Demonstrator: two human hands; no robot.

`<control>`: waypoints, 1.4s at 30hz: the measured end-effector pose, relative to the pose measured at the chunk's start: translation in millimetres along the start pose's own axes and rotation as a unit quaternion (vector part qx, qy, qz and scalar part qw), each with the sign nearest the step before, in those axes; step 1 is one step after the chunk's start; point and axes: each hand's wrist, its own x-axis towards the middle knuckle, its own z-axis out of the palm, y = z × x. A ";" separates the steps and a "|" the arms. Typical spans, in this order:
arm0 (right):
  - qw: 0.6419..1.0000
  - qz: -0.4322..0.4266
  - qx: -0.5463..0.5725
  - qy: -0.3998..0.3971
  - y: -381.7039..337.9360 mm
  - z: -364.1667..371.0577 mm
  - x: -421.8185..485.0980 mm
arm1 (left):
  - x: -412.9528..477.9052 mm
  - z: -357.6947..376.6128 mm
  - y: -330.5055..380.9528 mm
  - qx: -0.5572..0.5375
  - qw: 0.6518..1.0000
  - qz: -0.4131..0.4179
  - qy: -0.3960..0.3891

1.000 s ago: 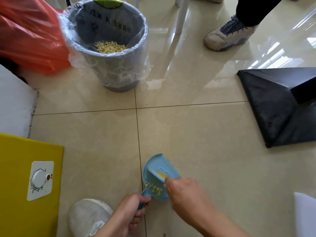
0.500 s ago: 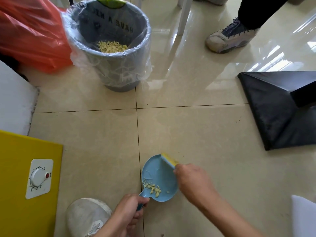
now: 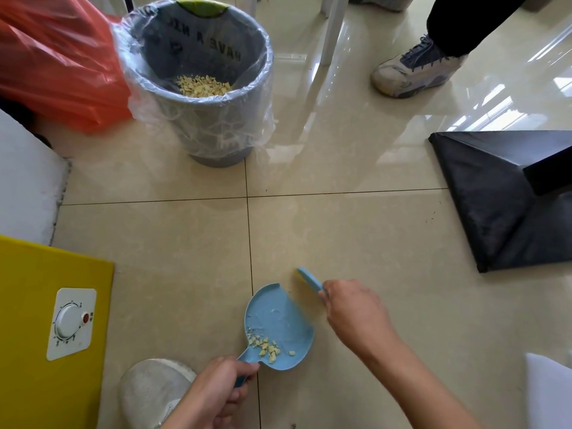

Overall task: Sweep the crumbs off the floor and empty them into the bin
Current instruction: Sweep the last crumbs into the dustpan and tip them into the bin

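Note:
A small blue dustpan (image 3: pixel 278 320) lies on the beige tiled floor near the bottom centre, with a little heap of pale yellow crumbs (image 3: pixel 266 346) at its handle end. My left hand (image 3: pixel 216 388) grips the dustpan's handle. My right hand (image 3: pixel 349 305) holds a small blue brush (image 3: pixel 308 278) with yellow bristles, just beyond the pan's far right rim. The grey bin (image 3: pixel 201 78), lined with a clear plastic bag, stands upright at the top centre-left and has more crumbs at its bottom.
An orange plastic bag (image 3: pixel 52 63) lies left of the bin. A yellow box with a white dial (image 3: pixel 46 320) sits at the lower left. A black stand base (image 3: pixel 501 196) is at the right. Another person's shoe (image 3: pixel 411 72) is at the top right; my shoe (image 3: pixel 151 391) is by my left hand.
My right hand has drawn the brush out of the dustpan, up and to the right onto the floor. The crumbs now lie gathered at the pan's handle end.

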 end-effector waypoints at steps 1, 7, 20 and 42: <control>1.000 -0.014 -0.002 -0.018 -8.2 8.3 -2.1 | -0.8 -1.8 0.8 0.000 1.000 0.000 0.004; 0.994 -0.071 0.060 -0.055 -50.9 18.1 -41.8 | -4.1 -1.5 4.1 0.012 1.000 0.005 0.023; 0.997 -0.015 0.043 -0.062 -30.2 9.9 -12.7 | -4.6 -4.1 5.6 0.013 1.000 -0.005 0.016; 0.997 -0.019 0.069 -0.007 -45.1 11.0 -33.6 | -7.2 -8.1 -2.2 -0.042 0.993 0.095 -0.056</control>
